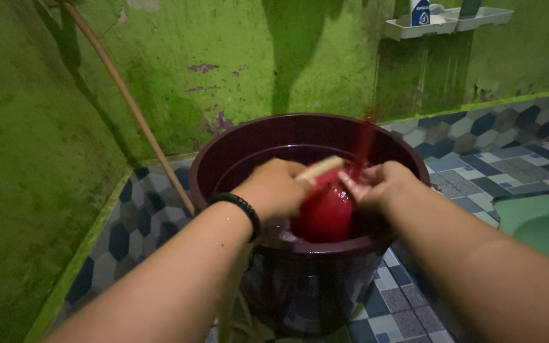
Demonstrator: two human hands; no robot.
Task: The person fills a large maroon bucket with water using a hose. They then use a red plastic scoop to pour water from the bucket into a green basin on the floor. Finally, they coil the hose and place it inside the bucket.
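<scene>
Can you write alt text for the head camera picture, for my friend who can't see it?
Two bare hands, left hand and right hand, hold a red rounded thing over a dark purple bucket; the left grips a pale hose end. Green walls and a blue tiled floor surround it.

Both hands over dark purple bucket [223,159] — left hand [274,188] grips pale hose end [320,169], right hand [376,184] touches red balloon [322,213].

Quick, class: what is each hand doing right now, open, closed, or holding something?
Left hand: closed around a pale hose end.
Right hand: fingers curled on a red rounded object over the dark bucket.
</scene>
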